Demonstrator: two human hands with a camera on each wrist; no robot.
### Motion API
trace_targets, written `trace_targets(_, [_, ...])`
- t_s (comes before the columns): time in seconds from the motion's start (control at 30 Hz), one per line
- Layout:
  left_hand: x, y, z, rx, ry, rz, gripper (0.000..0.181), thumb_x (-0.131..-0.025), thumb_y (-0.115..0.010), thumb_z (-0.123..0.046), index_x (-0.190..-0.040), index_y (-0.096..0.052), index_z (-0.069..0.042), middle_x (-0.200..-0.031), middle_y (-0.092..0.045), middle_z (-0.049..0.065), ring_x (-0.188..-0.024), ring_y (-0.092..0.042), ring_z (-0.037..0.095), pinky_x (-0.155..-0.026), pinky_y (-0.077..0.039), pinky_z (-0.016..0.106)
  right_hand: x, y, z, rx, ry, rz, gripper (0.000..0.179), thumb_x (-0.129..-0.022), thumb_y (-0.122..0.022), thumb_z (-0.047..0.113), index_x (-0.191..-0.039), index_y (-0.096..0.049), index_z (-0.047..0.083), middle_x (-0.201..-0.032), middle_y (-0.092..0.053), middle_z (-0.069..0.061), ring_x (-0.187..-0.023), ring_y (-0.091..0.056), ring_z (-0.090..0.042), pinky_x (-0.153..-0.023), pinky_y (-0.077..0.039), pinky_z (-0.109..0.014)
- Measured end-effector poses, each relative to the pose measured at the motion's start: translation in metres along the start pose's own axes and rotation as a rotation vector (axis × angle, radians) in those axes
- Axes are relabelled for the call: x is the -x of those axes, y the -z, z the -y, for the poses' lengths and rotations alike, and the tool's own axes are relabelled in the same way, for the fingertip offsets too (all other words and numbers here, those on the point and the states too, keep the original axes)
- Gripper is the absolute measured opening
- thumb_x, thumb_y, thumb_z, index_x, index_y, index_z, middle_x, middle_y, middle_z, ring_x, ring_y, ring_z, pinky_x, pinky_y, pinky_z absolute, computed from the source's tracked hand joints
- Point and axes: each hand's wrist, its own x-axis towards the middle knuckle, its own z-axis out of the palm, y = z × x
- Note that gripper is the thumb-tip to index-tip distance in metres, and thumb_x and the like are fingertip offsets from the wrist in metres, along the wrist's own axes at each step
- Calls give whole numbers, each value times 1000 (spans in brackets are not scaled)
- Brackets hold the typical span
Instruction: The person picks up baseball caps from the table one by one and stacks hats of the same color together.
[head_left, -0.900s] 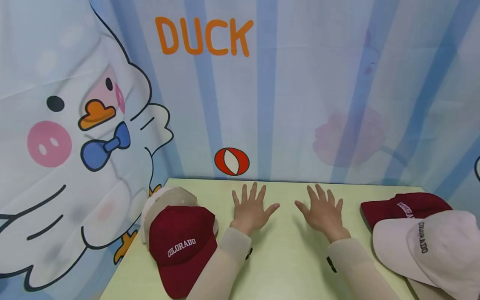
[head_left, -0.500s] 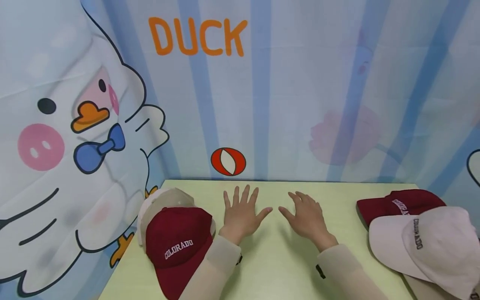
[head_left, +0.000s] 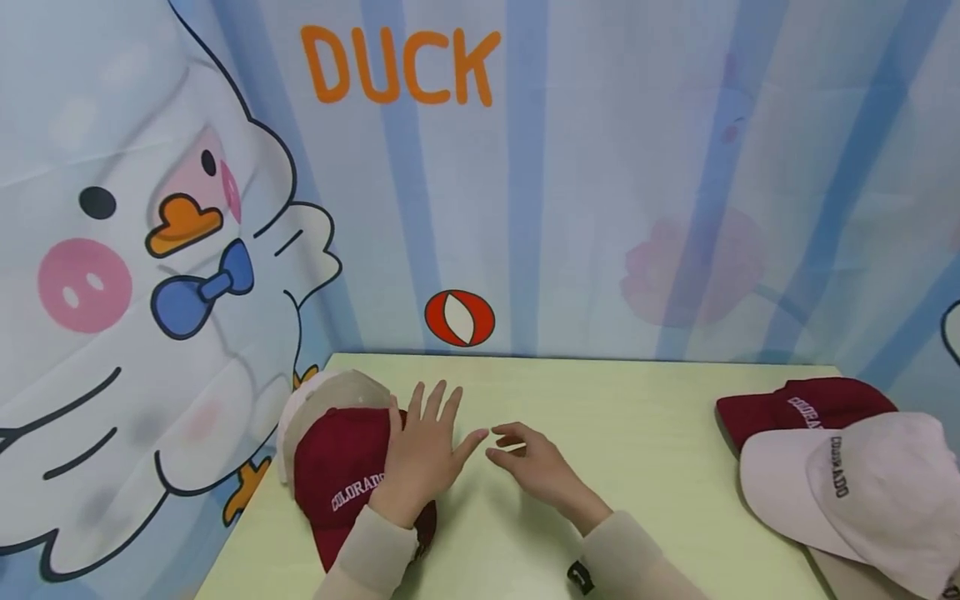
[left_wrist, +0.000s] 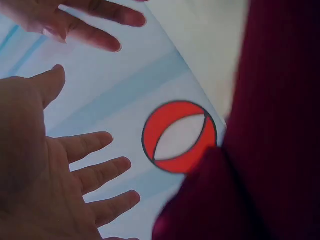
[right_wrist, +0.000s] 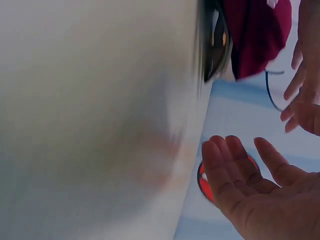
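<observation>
While the left hand [head_left: 420, 450] hovers with fingers spread at the crown edge of the maroon cap [head_left: 341, 483], that cap lies toward nine o'clock — brim pointing to six. The right hand [head_left: 536, 467] — loosely curled, empty — lies farther off, at three.

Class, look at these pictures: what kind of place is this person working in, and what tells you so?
Probably a staged indoor work spot, not a shop or home. A pale green table is boxed in by a cartoon duck backdrop, with baseball caps laid out at both ends, a red cap left, a white cap right.
</observation>
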Motion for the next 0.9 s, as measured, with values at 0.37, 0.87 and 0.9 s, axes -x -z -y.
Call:
trace_targets(0.37, [24, 22, 66, 72, 202, -91, 67, -104, -56, -49, -153, -45, -5, -155, -45, 22, -149, -33, 44, -121, -13, 74, -5, -55, 19, -165, -73, 239, 63, -96, -72, 35, -151, -51, 10, -143, -58, -17, -127, -62, -34, -93, -57, -47])
trace_targets(0.87, [44, 32, 127, 255, 527, -89, 73, -108, -38, -52, -150, -38, 8, -138, -42, 36, -126, -40, 57, -103, -31, 74, 4, -80, 24, -268, -126, 334, 60, -96, -72, 26, -150, -52, 10, -121, -70, -6, -103, -66, -20, -78, -54, -37])
trace_targets(0.9, [43, 32, 129, 259, 540, -86, 75, -107, -38, -56, -147, -38, 8, -134, -43, 36, -122, -43, 56, -99, -34, 73, 4, -80, 24, -279, -132, 334, 61, -96, -72, 25, -151, -50, 10, -119, -71, -6, -101, -66, -19, -76, -54, -36])
